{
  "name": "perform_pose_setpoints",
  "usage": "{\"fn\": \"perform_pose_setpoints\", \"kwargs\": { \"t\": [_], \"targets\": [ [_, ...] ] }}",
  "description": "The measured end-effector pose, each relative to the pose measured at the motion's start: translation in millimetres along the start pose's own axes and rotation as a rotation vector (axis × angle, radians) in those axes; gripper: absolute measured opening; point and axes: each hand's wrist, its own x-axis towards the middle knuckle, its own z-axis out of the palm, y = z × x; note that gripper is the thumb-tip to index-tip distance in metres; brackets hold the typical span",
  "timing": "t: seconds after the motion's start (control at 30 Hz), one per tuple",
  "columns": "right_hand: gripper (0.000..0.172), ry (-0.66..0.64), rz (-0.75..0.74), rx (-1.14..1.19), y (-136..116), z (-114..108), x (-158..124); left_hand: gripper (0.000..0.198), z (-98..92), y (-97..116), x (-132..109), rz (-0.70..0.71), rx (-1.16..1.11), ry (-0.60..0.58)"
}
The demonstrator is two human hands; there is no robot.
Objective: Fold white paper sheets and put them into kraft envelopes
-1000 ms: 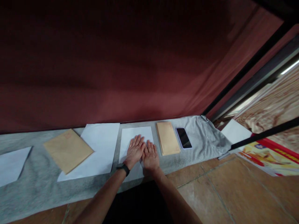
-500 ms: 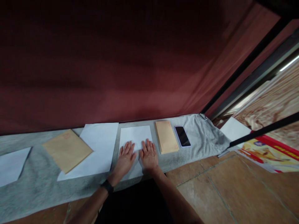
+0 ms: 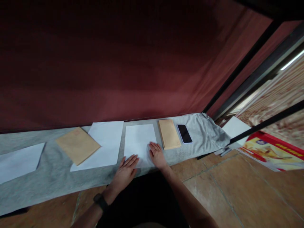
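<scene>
A white sheet of paper [image 3: 139, 137] lies flat on the grey cloth in front of me. My left hand [image 3: 125, 170] rests at its near left corner, palm down, with the fingers stretched out. On the sheet's right edge lies my right hand [image 3: 157, 155], also palm down, its fingers extended and fairly close together. Just right of the sheet is a stack of brown envelopes [image 3: 169, 133]. Beyond that stack sits a phone [image 3: 184, 134] with a dark screen. To the left, a second pile of brown envelopes [image 3: 78, 145] lies askew over larger white paper [image 3: 108, 139].
More white paper [image 3: 21, 162] lies at the far left of the grey cloth [image 3: 57, 177]. A dark red panel [image 3: 118, 79] rises behind it. Black bars [image 3: 239, 69] stand at the right, near a red and yellow box [image 3: 275, 150] above the tiled floor [image 3: 220, 186].
My left hand has slid toward me, down to the sheet's near corner. My right hand has shifted to the sheet's right edge. The view has moved slightly.
</scene>
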Motion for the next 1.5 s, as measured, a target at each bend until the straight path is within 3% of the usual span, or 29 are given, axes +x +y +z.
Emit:
{"fn": "perform_pose_setpoints", "kwargs": {
  "t": [0.17, 0.37, 0.47, 0.63, 0.8, 0.9, 1.1, 1.3, 1.5],
  "targets": [
    [0.046, -0.038, -0.013, 0.155, 12, -25, -38, 0.047, -8.8, 6, -7, -0.042, -0.09, -0.005],
    [0.068, -0.131, 0.083, 0.229, 20, -60, -71, 0.04, -31.1, 25, -26, -0.036, -0.219, 0.038],
    [0.064, -0.12, 0.07, 0.248, 17, -66, -76, 0.039, -43.6, 35, -32, -0.062, -0.32, 0.011],
    [0.043, -0.011, 0.124, 0.342, 7, -62, -74, 0.039, -47.0, 33, -41, -0.173, -0.523, -0.021],
    [0.026, 0.107, 0.202, 0.418, 2, -56, -68, 0.062, -33.7, 10, -46, -0.399, -0.734, 0.195],
    [0.027, 0.153, 0.269, 0.415, 2, -53, -60, 0.068, -25.5, -3, -39, -0.525, -0.788, 0.277],
    [0.028, 0.121, 0.272, 0.282, 2, -43, -38, 0.035, -16.5, -13, -11, -0.666, -0.619, 0.287],
    [0.025, 0.084, 0.272, -0.125, -1, -29, -29, 0.046, -16.7, -14, 4, -0.731, -0.499, 0.287],
    [0.037, 0.089, 0.244, -0.234, -3, -21, -22, 0.053, -23.9, -8, 13, -0.803, -0.347, 0.188]
  ]
}}
